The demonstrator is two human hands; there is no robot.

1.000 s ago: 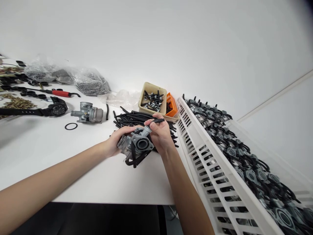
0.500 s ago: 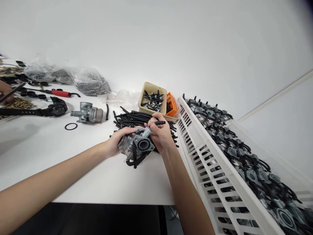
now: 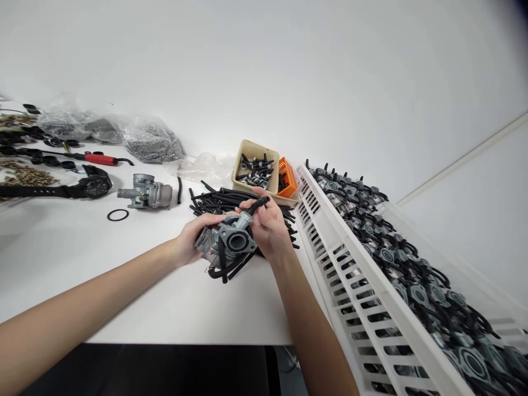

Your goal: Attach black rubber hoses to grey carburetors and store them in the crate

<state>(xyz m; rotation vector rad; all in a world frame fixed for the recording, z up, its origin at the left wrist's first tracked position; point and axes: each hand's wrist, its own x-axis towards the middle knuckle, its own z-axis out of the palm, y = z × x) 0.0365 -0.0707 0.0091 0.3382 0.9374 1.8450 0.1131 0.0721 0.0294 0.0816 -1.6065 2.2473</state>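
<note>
Over a pile of short black rubber hoses (image 3: 223,199), my two hands have a grey metal carburetor (image 3: 238,234) between them. My left hand (image 3: 190,237) is wrapped round its bowl end, thumb on top. At the other side, my right hand (image 3: 270,228) has its fingers behind the carburetor's top, close to the bent black rubber cap (image 3: 259,204) there; the fingertips are partly hidden. The round bore of the carburetor faces me, and black hoses hang under it. To the left, a second carburetor (image 3: 150,192) lies on the white table, near a black rubber ring (image 3: 117,215).
A long white slotted crate (image 3: 350,258) full of carburetors runs along the right. Behind the hoses stand a cream bin (image 3: 247,147) of small rubber-and-metal parts and an orange basket (image 3: 291,179). Leftward are a wristwatch (image 3: 95,186), a red-handled tool (image 3: 101,159) and plastic-bagged parts (image 3: 150,140).
The right thumb and fingers have come off the black rubber cap, which now points more upward. A co-worker's hand at the far left has gone out of view.
</note>
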